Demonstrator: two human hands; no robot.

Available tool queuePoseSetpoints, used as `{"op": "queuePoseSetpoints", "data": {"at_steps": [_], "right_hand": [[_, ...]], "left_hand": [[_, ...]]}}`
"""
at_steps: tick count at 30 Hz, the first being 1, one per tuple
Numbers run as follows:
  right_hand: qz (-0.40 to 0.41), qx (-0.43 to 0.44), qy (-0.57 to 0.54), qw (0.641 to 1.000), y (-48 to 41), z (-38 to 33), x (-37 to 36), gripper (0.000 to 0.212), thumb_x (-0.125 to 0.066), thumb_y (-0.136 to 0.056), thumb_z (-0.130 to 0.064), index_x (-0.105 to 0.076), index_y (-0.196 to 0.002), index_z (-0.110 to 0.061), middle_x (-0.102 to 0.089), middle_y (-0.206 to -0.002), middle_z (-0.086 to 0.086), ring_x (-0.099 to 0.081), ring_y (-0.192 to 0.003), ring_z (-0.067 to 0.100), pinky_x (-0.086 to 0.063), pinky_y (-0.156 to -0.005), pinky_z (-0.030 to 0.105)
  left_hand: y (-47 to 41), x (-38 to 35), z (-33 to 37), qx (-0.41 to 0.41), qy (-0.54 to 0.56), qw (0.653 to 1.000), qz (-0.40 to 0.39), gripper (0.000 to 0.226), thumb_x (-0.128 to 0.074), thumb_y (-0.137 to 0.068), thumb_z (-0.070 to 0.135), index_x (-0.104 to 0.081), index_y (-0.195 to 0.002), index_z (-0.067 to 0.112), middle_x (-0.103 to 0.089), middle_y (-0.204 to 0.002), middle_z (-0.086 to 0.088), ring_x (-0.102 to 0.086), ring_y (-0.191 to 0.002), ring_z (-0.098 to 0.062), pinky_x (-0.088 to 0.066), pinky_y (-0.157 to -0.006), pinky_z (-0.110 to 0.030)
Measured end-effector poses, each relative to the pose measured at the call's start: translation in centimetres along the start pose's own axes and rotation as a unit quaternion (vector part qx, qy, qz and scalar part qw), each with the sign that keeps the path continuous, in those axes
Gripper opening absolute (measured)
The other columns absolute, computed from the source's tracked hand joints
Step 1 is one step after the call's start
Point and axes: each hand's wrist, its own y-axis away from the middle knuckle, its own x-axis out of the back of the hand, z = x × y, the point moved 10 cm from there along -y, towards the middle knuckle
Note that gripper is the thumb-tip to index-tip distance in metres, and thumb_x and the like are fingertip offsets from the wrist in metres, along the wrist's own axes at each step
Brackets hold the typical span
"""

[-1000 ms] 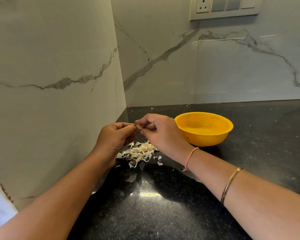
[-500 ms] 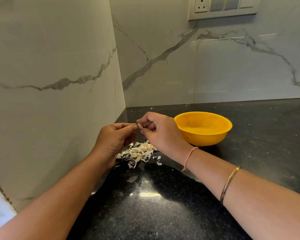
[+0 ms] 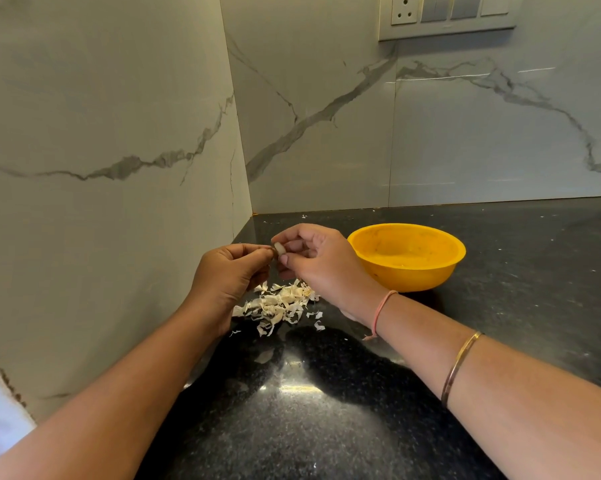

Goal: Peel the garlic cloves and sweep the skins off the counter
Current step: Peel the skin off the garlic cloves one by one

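Note:
A small pale garlic clove [image 3: 279, 249] is held above the black counter [image 3: 326, 410], pinched between the fingertips of both hands. My left hand [image 3: 228, 275] grips it from the left with curled fingers. My right hand [image 3: 312, 261] pinches it from the right, thumb and forefinger on the clove. A pile of white garlic skins [image 3: 278, 306] lies on the counter just below the hands. A yellow bowl [image 3: 408, 256] stands to the right of my right hand; its inside looks bare from here.
Marble-patterned walls close the corner on the left and behind. A switch panel with a socket [image 3: 444, 13] is high on the back wall. Small skin flecks [image 3: 304, 216] lie along the back edge of the counter.
The clove shows more between the fingertips now, and my right hand's fingers have shifted slightly on it. The skins and bowl have not moved.

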Motion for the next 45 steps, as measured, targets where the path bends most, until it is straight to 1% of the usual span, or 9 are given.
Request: {"op": "queuePoseSetpoints", "data": {"at_steps": [4,9,13,18,23,28,32,40,45], "right_hand": [[-0.037,-0.067,-0.147,0.986,0.3,1.0,-0.6,0.024,-0.052,-0.089,0.01,-0.062,-0.103,-0.005,-0.062,-0.083,0.009,-0.064,-0.076,0.018,-0.059,-0.075,0.034],[-0.034,-0.096,-0.225,0.969,0.2,1.4,-0.6,0.02,-0.052,-0.089,0.01,-0.062,-0.101,-0.002,-0.063,-0.085,0.012,-0.064,-0.072,0.018,-0.058,-0.075,0.03],[-0.038,-0.109,-0.264,0.957,0.3,1.5,-0.5,0.019,-0.053,-0.088,0.009,-0.059,-0.105,0.001,-0.066,-0.087,0.015,-0.066,-0.074,0.021,-0.059,-0.075,0.032],[-0.036,-0.11,-0.258,0.959,0.4,1.5,-0.5,0.016,-0.055,-0.089,0.003,-0.058,-0.105,0.001,-0.07,-0.09,0.016,-0.07,-0.077,0.022,-0.059,-0.072,0.031],[-0.015,-0.109,-0.251,0.962,0.4,1.6,0.0,0.006,-0.056,-0.09,0.001,-0.06,-0.094,-0.001,-0.07,-0.082,0.015,-0.07,-0.071,0.024,-0.06,-0.067,0.032],[0.003,-0.105,-0.232,0.967,0.4,1.7,0.4,0.008,-0.055,-0.09,0.001,-0.061,-0.086,-0.002,-0.067,-0.075,0.013,-0.068,-0.063,0.019,-0.059,-0.065,0.03],[0.007,-0.103,-0.228,0.968,0.3,1.7,0.3,0.006,-0.057,-0.089,0.0,-0.063,-0.088,-0.002,-0.067,-0.079,0.014,-0.067,-0.066,0.019,-0.059,-0.067,0.03],[0.018,-0.099,-0.203,0.974,0.3,1.9,0.5,0.005,-0.061,-0.087,0.001,-0.065,-0.089,-0.001,-0.067,-0.082,0.014,-0.067,-0.066,0.017,-0.059,-0.067,0.028],[0.018,-0.107,-0.187,0.976,0.3,2.1,0.4,0.004,-0.062,-0.087,-0.005,-0.065,-0.088,-0.003,-0.066,-0.082,0.014,-0.066,-0.067,0.016,-0.059,-0.068,0.029]], "left_hand": [[-0.1,0.0,0.0,-0.005,-0.015,1.0,-0.001,0.014,-0.065,-0.083,0.005,-0.069,-0.072,0.012,-0.066,-0.061,-0.001,-0.057,-0.064,-0.014,-0.052,-0.067,-0.024],[0.0,0.9,0.4,-0.017,-0.02,0.999,0.03,0.011,-0.065,-0.085,0.009,-0.068,-0.075,0.014,-0.063,-0.069,-0.004,-0.056,-0.064,-0.013,-0.05,-0.066,-0.023],[0.0,1.1,0.8,-0.032,-0.028,0.999,0.033,0.013,-0.065,-0.084,0.006,-0.067,-0.079,0.018,-0.066,-0.08,-0.002,-0.06,-0.075,-0.012,-0.049,-0.067,-0.022],[0.5,0.3,1.7,-0.062,-0.065,0.996,0.011,0.023,-0.056,-0.088,0.004,-0.069,-0.076,0.018,-0.069,-0.08,-0.005,-0.062,-0.076,-0.015,-0.052,-0.069,-0.025],[1.0,-0.3,2.7,-0.112,-0.116,0.987,-0.009,0.002,-0.068,-0.083,0.02,-0.07,-0.082,0.021,-0.07,-0.082,0.0,-0.065,-0.079,-0.013,-0.055,-0.072,-0.028],[1.4,-0.6,3.5,-0.159,-0.196,0.968,-0.011,0.004,-0.071,-0.081,0.023,-0.071,-0.081,0.027,-0.071,-0.076,0.007,-0.065,-0.071,-0.006,-0.054,-0.066,-0.023],[1.6,-0.6,3.8,-0.17,-0.222,0.96,-0.004,0.007,-0.07,-0.082,0.024,-0.072,-0.08,0.031,-0.071,-0.072,0.009,-0.064,-0.065,-0.004,-0.052,-0.058,-0.018],[1.6,-0.7,4.0,-0.182,-0.235,0.955,-0.005,0.013,-0.071,-0.081,0.021,-0.072,-0.077,0.032,-0.07,-0.07,0.013,-0.064,-0.064,-0.001,-0.052,-0.062,-0.019],[1.5,-0.9,3.6,-0.169,-0.224,0.959,-0.024,0.014,-0.072,-0.08,0.018,-0.071,-0.076,0.032,-0.07,-0.069,0.012,-0.064,-0.062,0.001,-0.051,-0.059,-0.013]]}}
